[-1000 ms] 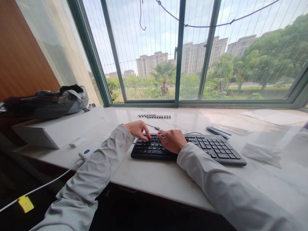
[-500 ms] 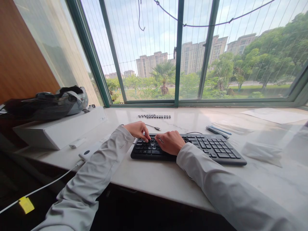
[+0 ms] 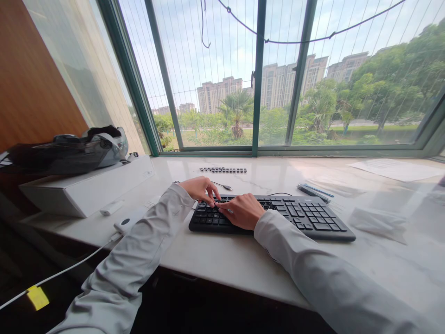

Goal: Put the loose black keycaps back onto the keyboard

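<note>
Right hand is sliding over to left hand on keyboard; both are bunching narrow, working one spot, held item unclear.

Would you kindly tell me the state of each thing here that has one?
Keyboard: flat on the table, seemingly missing some caps.
Keycaps: loose, in rows near the window.
USB plug: unplugged.
White box: closed.
White cable: plugged into the white device.
Left hand: fingers bent, at the keyboard.
Right hand: over the keyboard, fingertips beside the left's.
Window: open or shut, unclear.
</note>
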`<state>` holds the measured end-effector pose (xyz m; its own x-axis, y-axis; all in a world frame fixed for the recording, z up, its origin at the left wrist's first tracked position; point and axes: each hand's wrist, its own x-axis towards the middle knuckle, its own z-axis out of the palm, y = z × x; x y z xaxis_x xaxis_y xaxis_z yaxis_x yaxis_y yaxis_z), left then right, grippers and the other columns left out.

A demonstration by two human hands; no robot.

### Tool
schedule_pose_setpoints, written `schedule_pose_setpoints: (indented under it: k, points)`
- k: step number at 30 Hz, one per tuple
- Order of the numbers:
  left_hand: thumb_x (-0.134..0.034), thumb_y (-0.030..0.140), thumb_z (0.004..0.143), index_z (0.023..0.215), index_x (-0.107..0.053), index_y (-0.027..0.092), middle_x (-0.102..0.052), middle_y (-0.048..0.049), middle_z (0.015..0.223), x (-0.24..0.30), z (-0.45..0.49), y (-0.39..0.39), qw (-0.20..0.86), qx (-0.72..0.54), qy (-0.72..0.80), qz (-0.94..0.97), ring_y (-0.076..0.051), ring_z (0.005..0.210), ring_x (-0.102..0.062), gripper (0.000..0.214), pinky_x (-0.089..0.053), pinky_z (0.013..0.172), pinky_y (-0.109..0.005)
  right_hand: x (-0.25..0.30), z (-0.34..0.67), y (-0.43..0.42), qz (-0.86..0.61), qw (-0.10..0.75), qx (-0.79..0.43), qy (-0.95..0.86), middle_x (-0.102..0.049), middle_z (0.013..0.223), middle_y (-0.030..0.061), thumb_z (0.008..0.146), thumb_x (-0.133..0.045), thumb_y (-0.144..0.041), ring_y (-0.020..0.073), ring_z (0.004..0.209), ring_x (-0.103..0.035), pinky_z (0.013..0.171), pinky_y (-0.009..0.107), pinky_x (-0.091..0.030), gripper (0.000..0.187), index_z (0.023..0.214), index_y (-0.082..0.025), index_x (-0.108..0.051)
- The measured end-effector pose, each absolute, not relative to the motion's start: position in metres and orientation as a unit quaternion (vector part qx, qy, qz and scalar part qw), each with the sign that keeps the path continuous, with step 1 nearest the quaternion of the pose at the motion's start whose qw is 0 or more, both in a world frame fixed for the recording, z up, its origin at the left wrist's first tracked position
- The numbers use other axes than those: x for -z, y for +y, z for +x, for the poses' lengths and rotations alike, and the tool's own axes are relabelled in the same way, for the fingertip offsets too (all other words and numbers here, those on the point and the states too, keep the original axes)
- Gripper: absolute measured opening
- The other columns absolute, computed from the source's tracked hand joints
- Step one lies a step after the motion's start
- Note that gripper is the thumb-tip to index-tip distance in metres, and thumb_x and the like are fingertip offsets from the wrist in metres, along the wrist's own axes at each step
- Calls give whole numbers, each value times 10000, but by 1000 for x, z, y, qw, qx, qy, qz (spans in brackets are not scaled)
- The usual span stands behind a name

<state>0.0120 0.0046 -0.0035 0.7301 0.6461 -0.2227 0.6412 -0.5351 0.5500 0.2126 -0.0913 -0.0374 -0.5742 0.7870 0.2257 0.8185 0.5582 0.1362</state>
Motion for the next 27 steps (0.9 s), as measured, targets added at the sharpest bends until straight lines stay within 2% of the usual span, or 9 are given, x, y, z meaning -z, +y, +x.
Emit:
schedule_pose_setpoints:
  k: [3,7,14,19,27]
  points:
    - [-738,366,614,1022,-682,170,-712,-56,803,2,13,3,316,-2,371,873,-115,591,-595,456,-410,445,-156,36,211,-92,-461,57,111,-878,-701,877,92,936,-216,-465,218,804,-641,677,294,-370,460,1265,-364,-521]
    - [-731,341,617,966,-701,160,-706,-42,761,-3,16,-3,301,10,371,878,-85,492,-548,394,-397,427,-162,36,208,-94,-464,59,109,-877,-699,866,87,937,-211,-458,222,796,-641,669,300,-375,461,1233,-359,-550]
    - [-689,177,602,837,-737,176,-674,0,633,-10,30,-17,198,14,367,909,-64,407,-504,240,-346,420,-161,37,203,-98,-468,64,100,-876,-696,864,92,936,-238,-418,218,794,-636,678,307,-375,453,1143,-306,-625]
    - [-691,182,593,854,-746,205,-682,3,670,-7,31,-16,171,10,367,914,-73,416,-508,267,-352,427,-183,40,201,-97,-459,80,107,-878,-696,837,86,930,-240,-412,220,766,-638,665,307,-380,467,1048,-287,-673]
    - [-693,181,588,845,-750,208,-685,6,660,-5,31,-16,163,1,364,917,-66,421,-504,265,-361,445,-177,41,198,-97,-461,78,115,-877,-695,838,99,926,-222,-396,237,759,-638,671,329,-396,484,1038,-278,-678]
